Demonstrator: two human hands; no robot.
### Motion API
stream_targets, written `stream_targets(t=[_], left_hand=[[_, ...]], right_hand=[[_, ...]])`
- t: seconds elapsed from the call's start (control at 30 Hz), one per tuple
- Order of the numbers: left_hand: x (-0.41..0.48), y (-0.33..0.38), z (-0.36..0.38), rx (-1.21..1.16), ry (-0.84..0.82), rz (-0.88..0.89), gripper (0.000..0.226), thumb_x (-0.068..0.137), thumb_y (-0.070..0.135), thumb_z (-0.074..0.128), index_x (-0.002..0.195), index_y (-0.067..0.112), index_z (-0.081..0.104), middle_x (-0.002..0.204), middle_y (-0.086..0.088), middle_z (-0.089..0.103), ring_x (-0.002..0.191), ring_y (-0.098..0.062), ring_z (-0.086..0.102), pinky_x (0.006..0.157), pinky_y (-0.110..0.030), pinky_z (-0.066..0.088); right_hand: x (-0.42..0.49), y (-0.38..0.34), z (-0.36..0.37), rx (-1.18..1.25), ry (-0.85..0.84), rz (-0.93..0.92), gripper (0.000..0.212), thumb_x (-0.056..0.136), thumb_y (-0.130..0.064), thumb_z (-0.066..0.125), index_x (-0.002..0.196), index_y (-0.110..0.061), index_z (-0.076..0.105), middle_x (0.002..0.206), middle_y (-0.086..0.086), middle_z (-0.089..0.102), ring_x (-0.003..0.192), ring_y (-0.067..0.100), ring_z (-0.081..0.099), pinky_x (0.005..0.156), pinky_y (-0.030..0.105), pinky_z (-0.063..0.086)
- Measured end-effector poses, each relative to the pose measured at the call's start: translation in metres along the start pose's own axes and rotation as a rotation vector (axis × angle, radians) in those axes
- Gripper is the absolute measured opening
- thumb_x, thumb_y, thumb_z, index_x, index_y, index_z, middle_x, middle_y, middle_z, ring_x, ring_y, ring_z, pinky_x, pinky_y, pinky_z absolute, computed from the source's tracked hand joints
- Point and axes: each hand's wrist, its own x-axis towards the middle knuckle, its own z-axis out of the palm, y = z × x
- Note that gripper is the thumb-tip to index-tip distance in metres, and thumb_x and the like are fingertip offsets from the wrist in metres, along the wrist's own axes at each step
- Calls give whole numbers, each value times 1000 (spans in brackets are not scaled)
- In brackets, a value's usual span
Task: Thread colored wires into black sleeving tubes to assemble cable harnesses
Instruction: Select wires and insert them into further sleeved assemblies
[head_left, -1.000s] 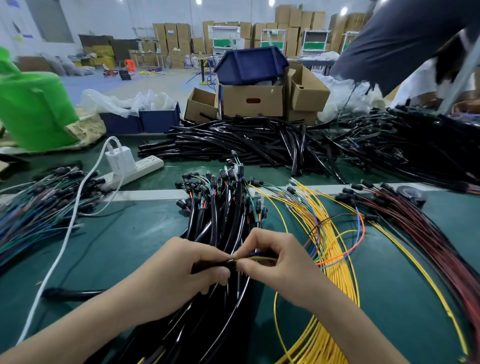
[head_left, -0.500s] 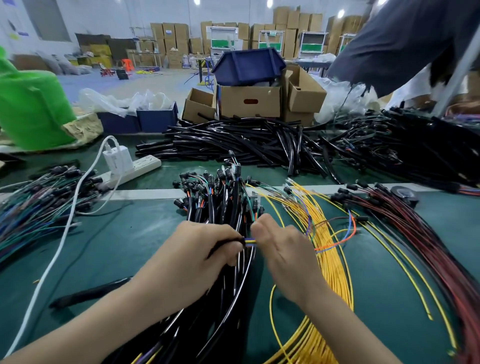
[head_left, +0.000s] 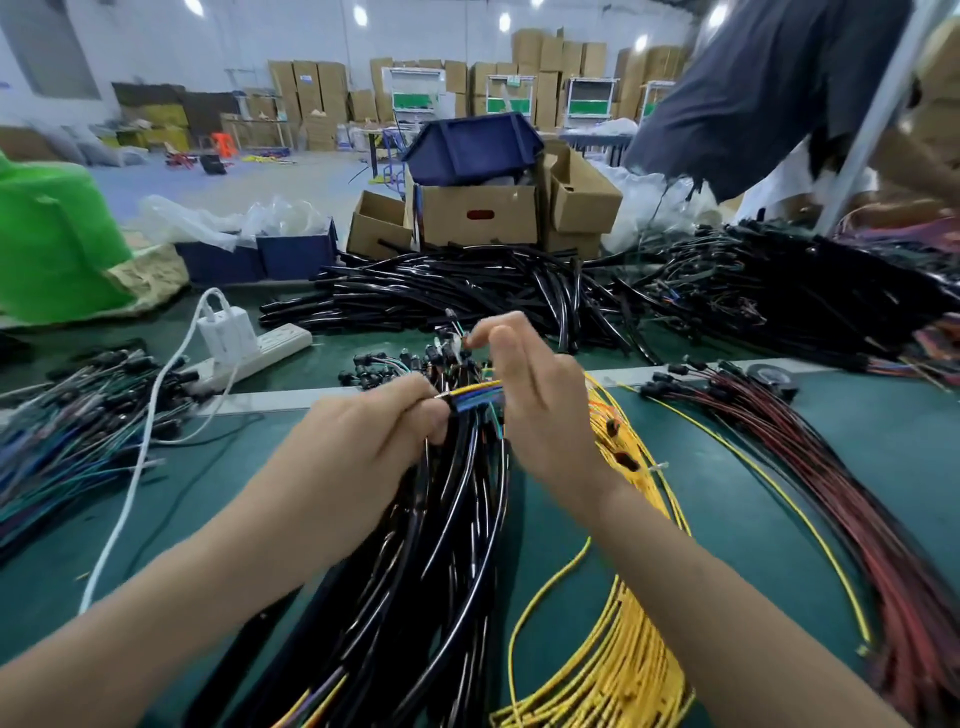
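1. Two hands meet in the head view over the middle of the green counter (head_left: 727, 519), above a thick bundle of sleeved harnesses (head_left: 441, 571) that runs toward the camera.
2. The left hand (head_left: 374, 447) is clenched round the end of a black sleeving tube (head_left: 451, 406), knuckles up.
3. A few coloured wires (head_left: 480, 395), yellow and blue, stick out of that tube's mouth and reach across to the right hand (head_left: 540, 415), just beside it.
4. The right hand's thumb and forefinger are raised and pinch a small reddish end piece (head_left: 469, 341). Blur hides whether it belongs to those wires.
5. A bundle of yellow wires (head_left: 623, 649) lies under the right forearm, with red wires (head_left: 831, 467) further right.
6. More multicoloured wires (head_left: 62, 447) lie at the left, near a white power strip (head_left: 270, 345) with a charger (head_left: 228, 327) plugged in.
7. A heap of loose black tubes (head_left: 467, 291) lies beyond the hands, in front of a cardboard box (head_left: 478, 215) topped by a blue bin (head_left: 472, 150).
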Motion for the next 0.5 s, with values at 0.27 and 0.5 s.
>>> stream_targets(t=[0.27,0.5], left_hand=[[-4,-3,-16,178,-41,-28,27,92,36,45,79,19,62,55,5,46,55,-9,44,59,-22,36],[-2,-4,-39,114,45,48,32,90,42,38,70,19,49,53,10,51,49,-8,44,48,-19,36]], right_hand=[[18,-21,5,-152,-123,-69,28,99,-22,37,103,-5,58,52,2,47,46,30,50,55,39,44],[34,-38,2,-272,-351,-113,52,94,-47,20,111,-22,62,62,-1,57,62,26,55,65,36,43]])
